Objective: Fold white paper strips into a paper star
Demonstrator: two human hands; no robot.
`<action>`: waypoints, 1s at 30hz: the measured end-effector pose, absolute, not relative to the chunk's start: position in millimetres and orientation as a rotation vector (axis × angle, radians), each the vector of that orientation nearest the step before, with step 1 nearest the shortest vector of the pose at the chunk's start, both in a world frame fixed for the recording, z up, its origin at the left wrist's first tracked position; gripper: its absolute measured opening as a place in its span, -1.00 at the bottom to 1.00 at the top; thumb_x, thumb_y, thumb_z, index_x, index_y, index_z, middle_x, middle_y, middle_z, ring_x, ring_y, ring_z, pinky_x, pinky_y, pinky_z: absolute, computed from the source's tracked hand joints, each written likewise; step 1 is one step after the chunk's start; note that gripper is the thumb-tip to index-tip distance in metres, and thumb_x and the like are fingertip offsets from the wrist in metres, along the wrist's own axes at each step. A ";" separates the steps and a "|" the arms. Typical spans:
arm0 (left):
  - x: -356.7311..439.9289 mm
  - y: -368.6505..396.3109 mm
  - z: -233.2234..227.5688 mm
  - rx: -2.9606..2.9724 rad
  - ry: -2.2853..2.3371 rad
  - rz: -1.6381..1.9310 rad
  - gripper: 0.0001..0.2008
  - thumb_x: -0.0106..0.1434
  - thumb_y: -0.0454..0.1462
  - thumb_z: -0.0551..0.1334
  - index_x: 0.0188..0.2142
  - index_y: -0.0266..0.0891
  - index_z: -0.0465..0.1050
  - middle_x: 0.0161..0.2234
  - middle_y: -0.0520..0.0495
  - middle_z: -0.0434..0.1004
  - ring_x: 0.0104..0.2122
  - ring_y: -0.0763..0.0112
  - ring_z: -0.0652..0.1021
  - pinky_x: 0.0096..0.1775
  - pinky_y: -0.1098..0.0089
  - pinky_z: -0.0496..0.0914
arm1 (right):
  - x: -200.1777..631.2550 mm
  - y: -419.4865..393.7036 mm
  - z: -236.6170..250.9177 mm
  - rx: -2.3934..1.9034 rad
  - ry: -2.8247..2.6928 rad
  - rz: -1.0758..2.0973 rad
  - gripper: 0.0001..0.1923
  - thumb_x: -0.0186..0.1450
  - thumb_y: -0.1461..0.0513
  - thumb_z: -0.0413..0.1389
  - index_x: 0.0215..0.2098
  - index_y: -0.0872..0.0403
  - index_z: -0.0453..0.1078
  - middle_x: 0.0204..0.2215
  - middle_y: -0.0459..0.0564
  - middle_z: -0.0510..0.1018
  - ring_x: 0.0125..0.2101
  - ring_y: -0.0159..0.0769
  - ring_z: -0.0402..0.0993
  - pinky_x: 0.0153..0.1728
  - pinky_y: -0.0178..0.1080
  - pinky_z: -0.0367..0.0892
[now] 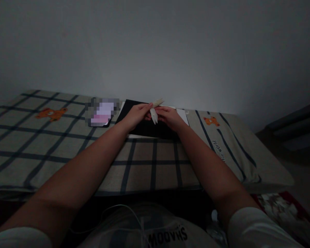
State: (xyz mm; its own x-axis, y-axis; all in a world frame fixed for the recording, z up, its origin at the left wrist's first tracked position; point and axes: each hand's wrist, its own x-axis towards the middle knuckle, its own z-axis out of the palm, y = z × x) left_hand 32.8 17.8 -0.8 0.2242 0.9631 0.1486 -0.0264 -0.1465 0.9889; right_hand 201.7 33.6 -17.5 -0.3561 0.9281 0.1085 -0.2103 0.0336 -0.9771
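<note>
1. Nearest me, both forearms stretch forward over a plaid bed cover printed with small bears.
2. My left hand and right hand meet, fingers pinching one pale folded paper piece between them, lifted just above a black sheet, likely for contrast.
3. A blurred object lies beside it, left; nothing blocks my hands.

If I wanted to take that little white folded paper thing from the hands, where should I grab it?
Probably the lower tip of the white folded piece. It hangs free below the fingers, while the left hand and right hand pinch its middle from either side. Come from below, over the black sheet. The upper tip also pokes out, but it sits farther off, by the wall.
</note>
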 end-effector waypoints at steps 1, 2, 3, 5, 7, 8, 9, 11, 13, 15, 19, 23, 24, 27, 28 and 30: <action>32.8 18.0 -1.1 1.409 0.959 1.145 -0.58 0.14 0.05 0.21 -0.34 -0.29 0.48 -0.44 -0.07 0.51 -0.46 0.48 0.49 -0.40 0.48 0.41 | 201.6 33.7 -17.9 -0.805 -1.350 1.516 -0.78 0.05 0.21 0.26 -0.32 0.10 0.48 -0.32 -0.02 0.56 -0.32 -0.35 0.47 -0.22 -0.23 0.38; 32.6 18.3 -1.3 1.410 0.958 1.146 -0.58 0.14 0.06 0.21 -0.34 -0.29 0.47 -0.43 -0.07 0.50 -0.46 0.47 0.49 -0.39 0.47 0.41 | 201.5 33.7 -18.0 -0.808 -1.348 1.525 -0.77 0.04 0.22 0.27 -0.32 0.11 0.48 -0.31 -0.02 0.56 -0.31 -0.35 0.47 -0.21 -0.23 0.38; 32.4 18.6 -1.5 1.413 0.956 1.147 -0.58 0.14 0.06 0.21 -0.34 -0.28 0.47 -0.43 -0.06 0.50 -0.45 0.47 0.49 -0.39 0.47 0.41 | 201.5 33.6 -17.9 -0.809 -1.347 1.534 -0.76 0.03 0.22 0.27 -0.31 0.10 0.47 -0.30 -0.02 0.56 -0.31 -0.36 0.47 -0.21 -0.23 0.38; 32.2 19.2 -1.8 1.427 0.956 1.145 -0.59 0.14 0.05 0.21 -0.32 -0.28 0.45 -0.44 -0.05 0.48 -0.46 0.48 0.48 -0.41 0.47 0.40 | 201.2 33.2 -17.4 -0.799 -1.348 1.550 -0.74 0.03 0.23 0.28 -0.29 0.10 0.47 -0.29 -0.02 0.56 -0.30 -0.36 0.46 -0.21 -0.24 0.37; 32.3 19.6 -2.3 1.459 0.965 1.134 -0.61 0.14 0.03 0.22 -0.28 -0.27 0.45 -0.42 -0.05 0.48 -0.47 0.50 0.46 -0.43 0.49 0.38 | 200.6 33.1 -17.0 -0.782 -1.359 1.562 -0.72 0.04 0.20 0.27 -0.26 0.09 0.46 -0.30 -0.04 0.55 -0.31 -0.37 0.45 -0.24 -0.26 0.36; 32.5 19.7 -2.6 1.482 0.971 1.129 -0.62 0.14 0.02 0.23 -0.26 -0.26 0.44 -0.40 -0.04 0.48 -0.48 0.51 0.46 -0.44 0.49 0.37 | 200.2 33.0 -16.9 -0.776 -1.364 1.564 -0.72 0.05 0.18 0.27 -0.26 0.08 0.46 -0.31 -0.06 0.55 -0.33 -0.38 0.45 -0.26 -0.27 0.35; 32.9 19.8 -2.9 1.507 0.979 1.128 -0.62 0.14 0.00 0.23 -0.23 -0.26 0.44 -0.38 -0.04 0.48 -0.48 0.51 0.45 -0.45 0.49 0.37 | 199.7 33.0 -16.9 -0.773 -1.369 1.563 -0.71 0.06 0.15 0.26 -0.26 0.07 0.46 -0.32 -0.07 0.54 -0.33 -0.39 0.44 -0.28 -0.29 0.34; 33.7 19.6 -3.0 1.552 1.001 1.145 -0.63 0.14 -0.02 0.24 -0.22 -0.26 0.43 -0.34 -0.05 0.49 -0.46 0.50 0.45 -0.44 0.48 0.37 | 198.8 33.0 -16.9 -0.781 -1.378 1.550 -0.69 0.07 0.08 0.25 -0.26 0.06 0.45 -0.33 -0.08 0.53 -0.34 -0.40 0.43 -0.29 -0.29 0.33; 34.2 19.0 -2.3 1.585 1.037 1.180 -0.63 0.13 -0.02 0.24 -0.24 -0.27 0.45 -0.34 -0.06 0.49 -0.43 0.47 0.46 -0.43 0.47 0.37 | 198.0 33.0 -17.0 -0.801 -1.388 1.519 -0.66 0.07 0.03 0.24 -0.26 0.06 0.45 -0.33 -0.08 0.52 -0.33 -0.39 0.42 -0.28 -0.28 0.32; 34.0 18.1 -0.7 1.606 1.058 1.202 -0.63 0.12 -0.02 0.25 -0.25 -0.28 0.47 -0.34 -0.07 0.50 -0.39 0.43 0.47 -0.41 0.45 0.37 | 197.4 33.1 -17.1 -0.820 -1.408 1.485 -0.63 0.07 0.00 0.23 -0.26 0.05 0.45 -0.34 -0.09 0.52 -0.34 -0.38 0.42 -0.29 -0.27 0.31; 32.2 16.5 1.3 1.575 1.020 1.199 -0.61 0.09 0.00 0.26 -0.25 -0.26 0.50 -0.30 -0.10 0.53 -0.32 0.38 0.49 -0.37 0.43 0.37 | 196.7 33.5 -16.8 -0.855 -1.411 1.427 -0.61 0.04 -0.02 0.24 -0.28 0.05 0.44 -0.38 -0.10 0.50 -0.41 -0.40 0.38 -0.37 -0.30 0.29; 32.3 15.6 -0.8 1.526 0.996 1.148 -0.64 0.02 -0.01 0.32 -0.32 -0.25 0.52 -0.31 -0.09 0.54 -0.32 0.37 0.49 -0.31 0.39 0.39 | 198.0 33.6 -16.6 -0.852 -1.390 1.362 -0.63 0.04 0.00 0.25 -0.31 0.07 0.44 -0.43 -0.13 0.48 -0.46 -0.45 0.34 -0.42 -0.34 0.24; 32.7 15.4 -1.6 1.517 0.991 1.141 -0.64 0.01 -0.03 0.33 -0.32 -0.25 0.51 -0.31 -0.08 0.54 -0.32 0.38 0.49 -0.29 0.38 0.39 | 198.5 33.5 -16.8 -0.849 -1.397 1.361 -0.63 0.04 0.01 0.25 -0.30 0.08 0.45 -0.44 -0.13 0.48 -0.47 -0.46 0.34 -0.43 -0.35 0.23; 34.1 15.6 -3.2 1.473 0.964 1.147 -0.66 0.00 -0.06 0.35 -0.32 -0.25 0.50 -0.32 -0.06 0.53 -0.33 0.41 0.49 -0.25 0.35 0.41 | 200.1 33.5 -17.6 -0.847 -1.422 1.379 -0.61 0.05 0.01 0.24 -0.26 0.09 0.48 -0.44 -0.11 0.50 -0.47 -0.45 0.35 -0.42 -0.35 0.24; 34.3 15.9 -3.5 1.461 0.959 1.147 -0.67 0.01 -0.06 0.34 -0.32 -0.25 0.50 -0.32 -0.05 0.53 -0.33 0.42 0.49 -0.23 0.35 0.42 | 200.5 33.6 -17.9 -0.849 -1.428 1.373 -0.61 0.05 0.01 0.24 -0.25 0.09 0.49 -0.43 -0.10 0.51 -0.46 -0.44 0.35 -0.41 -0.34 0.24; 34.2 16.6 -3.9 1.452 0.964 1.140 -0.68 0.02 -0.08 0.34 -0.32 -0.25 0.49 -0.32 -0.05 0.52 -0.33 0.43 0.49 -0.23 0.35 0.42 | 201.1 33.9 -18.3 -0.856 -1.429 1.340 -0.61 0.05 0.01 0.24 -0.25 0.09 0.50 -0.40 -0.08 0.53 -0.43 -0.42 0.37 -0.39 -0.33 0.26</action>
